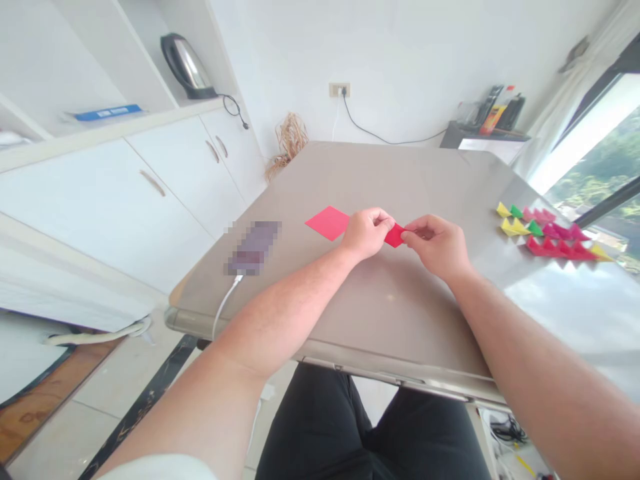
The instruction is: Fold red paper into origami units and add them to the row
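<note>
A small folded piece of red paper [395, 235] is pinched between my two hands above the middle of the table. My left hand [367, 233] grips its left corner with thumb and forefinger. At its right edge, my right hand [437, 243] closes thumb and fingers on the paper. Just left of my left hand a flat pinkish-red sheet of paper [327, 222] lies on the table, its right part hidden behind that hand. Folded paper pieces [560, 247] in red, magenta, pink, yellow and green stand in rows at the table's right side.
A blurred-out phone [254, 247] with a white cable [225, 300] lies on the table's left part. Behind, an electric kettle [187, 67] stands on a white cabinet. Bottles [495, 110] stand on a dark stand at the back right, near the window [605, 133].
</note>
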Demonstrator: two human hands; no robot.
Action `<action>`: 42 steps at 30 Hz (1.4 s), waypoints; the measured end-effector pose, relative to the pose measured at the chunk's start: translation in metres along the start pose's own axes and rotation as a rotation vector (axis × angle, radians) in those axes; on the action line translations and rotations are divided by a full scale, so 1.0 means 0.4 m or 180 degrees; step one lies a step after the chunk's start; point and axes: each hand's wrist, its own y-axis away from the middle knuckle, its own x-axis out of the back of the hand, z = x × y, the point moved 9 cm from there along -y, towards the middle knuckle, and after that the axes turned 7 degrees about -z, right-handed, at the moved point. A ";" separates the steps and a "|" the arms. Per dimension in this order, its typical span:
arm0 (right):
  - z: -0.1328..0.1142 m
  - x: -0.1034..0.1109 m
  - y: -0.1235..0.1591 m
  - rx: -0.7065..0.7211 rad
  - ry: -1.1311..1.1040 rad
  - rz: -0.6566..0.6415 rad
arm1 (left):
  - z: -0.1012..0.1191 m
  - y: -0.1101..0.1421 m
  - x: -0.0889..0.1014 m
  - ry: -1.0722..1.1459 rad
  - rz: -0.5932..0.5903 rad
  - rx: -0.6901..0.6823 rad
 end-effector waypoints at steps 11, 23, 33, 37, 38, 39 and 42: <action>0.013 -0.010 -0.011 -0.0047 -0.0924 -0.0107 | 0.017 0.006 0.015 0.0517 0.0197 -0.0032; 0.011 -0.020 -0.009 -0.0209 -0.0534 -0.0292 | 0.000 0.006 0.004 0.0948 0.0263 0.0107; -0.025 0.007 0.004 0.0092 -0.0584 0.0156 | 0.023 0.006 0.022 0.0894 0.0209 -0.0294; -0.034 0.007 0.007 0.0134 -0.0809 0.0250 | 0.036 0.013 0.033 0.0820 0.0233 -0.0279; -0.040 0.008 0.008 0.0192 -0.0869 0.0277 | 0.041 0.015 0.036 0.0823 0.0250 -0.0277; -0.046 0.009 0.008 0.0259 -0.0906 0.0296 | 0.046 0.017 0.038 0.0814 0.0259 -0.0286; -0.063 0.012 0.012 0.0442 -0.0856 0.0362 | 0.050 0.022 0.039 0.0733 0.0249 -0.0215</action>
